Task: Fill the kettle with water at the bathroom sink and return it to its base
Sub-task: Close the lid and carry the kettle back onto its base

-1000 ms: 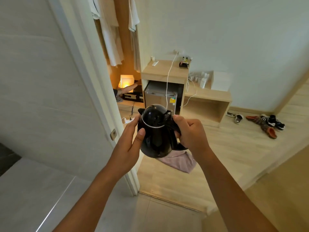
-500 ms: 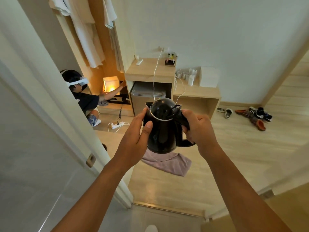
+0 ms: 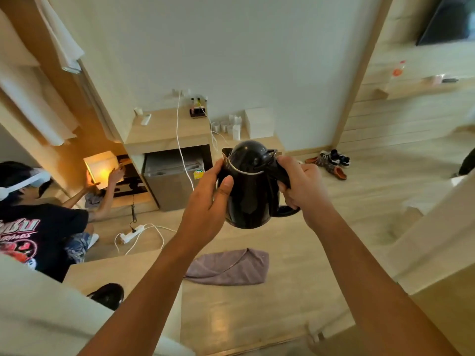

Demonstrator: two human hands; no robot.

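Black kettle (image 3: 250,186) carried upright at chest height, lid shut, spout pointing left and away. Right hand (image 3: 303,187) closed around the handle on the kettle's right side; left hand (image 3: 209,199) cupped against the body, fingers curled around the far side and thumb pressed on the near wall (steadying rather than lifting, most likely). Straight ahead and lower down, past a grey towel (image 3: 228,267) on the wooden floor, a low wooden cabinet (image 3: 164,133) against the wall, with cups (image 3: 223,126) and a white cable (image 3: 183,150) on its top. No base visible anywhere on that surface; probably hidden behind the kettle itself. Kettle's long axis vertical, as needed for setting down. Seated person (image 3: 38,227) at far left, reaching toward a lit lamp (image 3: 101,169).
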